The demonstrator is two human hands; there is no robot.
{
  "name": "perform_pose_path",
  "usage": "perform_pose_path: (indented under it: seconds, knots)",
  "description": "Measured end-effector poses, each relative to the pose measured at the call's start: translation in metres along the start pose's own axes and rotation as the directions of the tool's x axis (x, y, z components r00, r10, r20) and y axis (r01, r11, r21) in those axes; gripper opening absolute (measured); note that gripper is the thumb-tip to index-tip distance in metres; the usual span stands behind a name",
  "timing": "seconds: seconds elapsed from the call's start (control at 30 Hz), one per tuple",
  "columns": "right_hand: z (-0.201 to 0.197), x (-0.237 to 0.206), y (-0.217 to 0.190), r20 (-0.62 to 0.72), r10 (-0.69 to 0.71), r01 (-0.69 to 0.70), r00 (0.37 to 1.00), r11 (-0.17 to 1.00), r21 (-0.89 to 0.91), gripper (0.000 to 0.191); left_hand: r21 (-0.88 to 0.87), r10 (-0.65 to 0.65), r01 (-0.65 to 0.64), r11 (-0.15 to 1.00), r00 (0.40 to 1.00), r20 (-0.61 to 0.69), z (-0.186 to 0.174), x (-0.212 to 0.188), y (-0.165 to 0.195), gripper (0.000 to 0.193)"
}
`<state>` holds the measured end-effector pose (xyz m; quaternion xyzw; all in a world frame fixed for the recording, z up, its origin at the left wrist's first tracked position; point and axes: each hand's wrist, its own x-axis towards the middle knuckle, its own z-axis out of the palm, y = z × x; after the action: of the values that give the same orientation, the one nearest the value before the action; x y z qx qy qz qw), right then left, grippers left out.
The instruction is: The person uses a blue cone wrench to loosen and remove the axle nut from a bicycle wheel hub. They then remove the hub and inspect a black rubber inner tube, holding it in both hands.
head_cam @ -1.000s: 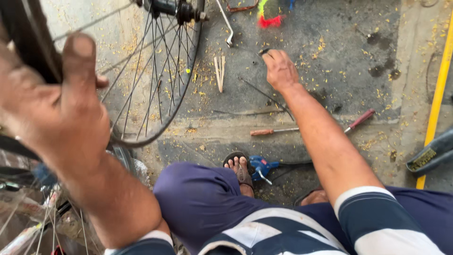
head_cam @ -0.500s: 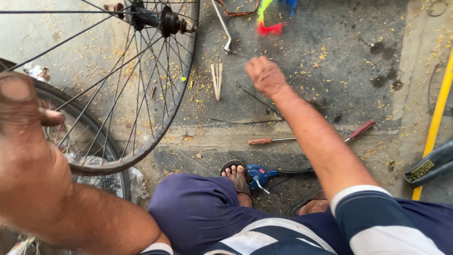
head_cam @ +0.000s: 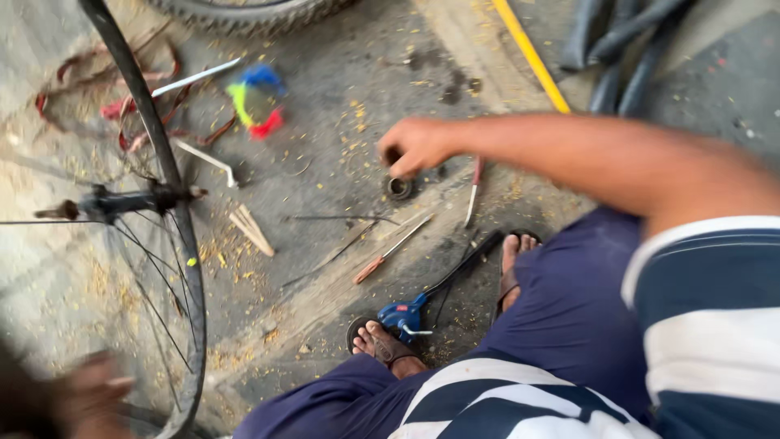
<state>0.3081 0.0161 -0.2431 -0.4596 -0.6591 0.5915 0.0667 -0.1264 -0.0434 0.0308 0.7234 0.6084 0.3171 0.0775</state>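
Note:
My right hand (head_cam: 414, 146) reaches out over the concrete floor with its fingers curled, just above a small round black ring (head_cam: 398, 189). Whether it grips anything is unclear. My left hand (head_cam: 89, 394) is a blur at the bottom left, close to the black rim of a spoked bicycle wheel (head_cam: 191, 325); I cannot tell if it touches the rim. The wheel's hub and axle (head_cam: 122, 201) stick out at mid left. A red-handled screwdriver (head_cam: 474, 191) lies right of the ring, and an orange-handled one (head_cam: 390, 252) lies below it.
A blue tool (head_cam: 402, 317) lies between my sandalled feet (head_cam: 382, 341). Wooden sticks (head_cam: 252, 230), thin loose spokes, a metal lever (head_cam: 195, 77) and coloured plastic bits (head_cam: 256, 102) are scattered around. A yellow bar (head_cam: 532, 57), black inner tubes (head_cam: 617, 49) and a tyre (head_cam: 244, 10) lie at the top.
The view has swung right and down. My right hand moved from the open floor to above the black ring and curled its fingers. My left hand dropped low beside the rim.

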Motion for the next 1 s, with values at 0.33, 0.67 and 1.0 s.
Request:
perform_pose_path:
  seconds: [0.33,0.67,1.0]
  knots:
    - [-0.005,-0.231,0.149,-0.548,0.492,0.26,0.677,0.536,0.803,0.02,0.095,-0.158,0.14,0.986,0.554,0.818,0.128,-0.068,0.056,0.043]
    - [-0.052,-0.273,0.26,-0.778,0.603,-0.549,-0.177,0.596,0.586,0.051,0.213,-0.212,-0.257,0.943,0.034,0.977,0.245,-0.134,-0.001,0.041]
    - [-0.158,-0.189,0.225,-0.772,0.614,-0.585,0.163,0.691,0.426,0.048,0.305,-0.181,-0.171,0.937,0.509,0.842,0.223,-0.091,0.069,0.048]
